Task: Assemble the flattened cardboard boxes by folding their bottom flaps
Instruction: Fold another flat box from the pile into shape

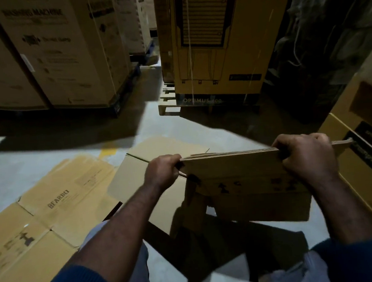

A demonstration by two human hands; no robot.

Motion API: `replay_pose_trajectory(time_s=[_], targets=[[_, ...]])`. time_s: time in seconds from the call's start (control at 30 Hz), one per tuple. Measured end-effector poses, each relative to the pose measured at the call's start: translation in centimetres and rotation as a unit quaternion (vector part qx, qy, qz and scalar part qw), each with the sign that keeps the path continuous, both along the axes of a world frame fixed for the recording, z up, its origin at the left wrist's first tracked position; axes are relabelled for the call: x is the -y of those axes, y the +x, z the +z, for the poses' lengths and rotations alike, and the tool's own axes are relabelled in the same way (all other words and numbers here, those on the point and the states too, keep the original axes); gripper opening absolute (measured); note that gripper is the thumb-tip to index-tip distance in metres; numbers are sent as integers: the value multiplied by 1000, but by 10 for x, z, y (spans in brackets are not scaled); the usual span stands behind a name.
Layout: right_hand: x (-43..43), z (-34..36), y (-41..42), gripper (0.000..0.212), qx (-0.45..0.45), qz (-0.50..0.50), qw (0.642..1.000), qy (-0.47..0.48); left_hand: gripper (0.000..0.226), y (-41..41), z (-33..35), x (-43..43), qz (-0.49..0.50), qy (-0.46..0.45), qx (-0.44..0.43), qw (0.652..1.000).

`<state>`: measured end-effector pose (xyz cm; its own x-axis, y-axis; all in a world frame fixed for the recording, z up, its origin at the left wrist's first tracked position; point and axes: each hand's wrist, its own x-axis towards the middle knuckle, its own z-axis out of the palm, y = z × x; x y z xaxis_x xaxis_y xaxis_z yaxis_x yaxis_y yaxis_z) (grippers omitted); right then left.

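Note:
I hold a flattened cardboard box (245, 187) upright in front of me, its top edge level and its flaps hanging down toward the floor. My left hand (162, 172) grips its upper left corner. My right hand (306, 154) is curled over the top edge near the right end. Another flattened box (152, 180) lies on the floor behind and under it. A further flat box printed BEARBO (54, 216) lies to the left on the grey floor.
Tall washing-machine cartons (49, 51) on a dark pallet stand at the back left. A yellow carton (213, 39) on a wooden pallet (167, 108) stands at the back centre. Another yellow carton (362, 150) is close on my right. A narrow aisle runs between the stacks.

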<state>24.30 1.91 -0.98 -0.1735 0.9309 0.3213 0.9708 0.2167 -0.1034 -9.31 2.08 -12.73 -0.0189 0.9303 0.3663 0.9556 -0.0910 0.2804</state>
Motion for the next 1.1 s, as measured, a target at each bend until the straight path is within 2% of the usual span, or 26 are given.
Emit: replay_pose_trajectory(time_s=[0.1, 0.2, 0.27, 0.43, 0.57, 0.63, 0.67, 0.73, 0.77, 0.83, 0.87, 0.93, 1.0, 1.1], targets=[[-5, -14, -12, 31, 24, 18, 997, -67, 6, 23, -6, -2, -49, 17, -35, 998], [-11, -42, -43, 27, 116, 68, 982, -133, 12, 49, -14, 0, -94, 13, -74, 993], [-12, -58, -65, 29, 142, 101, 970, -168, 10, 61, -23, 0, -119, 30, -74, 990], [-16, -64, -85, 33, 124, 113, 968, -185, 31, 65, -30, 2, -120, 77, -23, 990], [-6, -70, -103, 30, 129, 141, 966, -172, 17, 65, -36, 6, -132, 84, -3, 988], [-3, -71, -108, 32, 123, 140, 969, -165, 18, 62, -38, 7, -137, 56, 63, 987], [-3, -70, -108, 33, 119, 135, 970, -162, 17, 59, -35, 7, -126, 29, 142, 981], [-5, -68, -106, 34, 111, 127, 973, -159, 20, 51, -34, 9, -81, -5, 320, 944], [-4, -68, -105, 33, 108, 125, 974, -157, 29, 45, -39, 13, -34, -16, 370, 928], [-4, -68, -104, 33, 106, 128, 975, -149, 47, 31, -59, 21, 104, -63, 407, 905], [-3, -68, -104, 33, 105, 131, 975, -147, 56, 25, -71, 26, 197, -114, 428, 875], [-3, -69, -105, 34, 102, 135, 975, -144, 70, 15, -93, 42, 365, -233, 479, 764], [-4, -69, -106, 35, 99, 137, 975, -143, 76, 10, -109, 61, 436, -316, 526, 658], [-5, -69, -106, 36, 96, 137, 976, -138, 88, 0, -141, 81, 406, -388, 592, 578]])
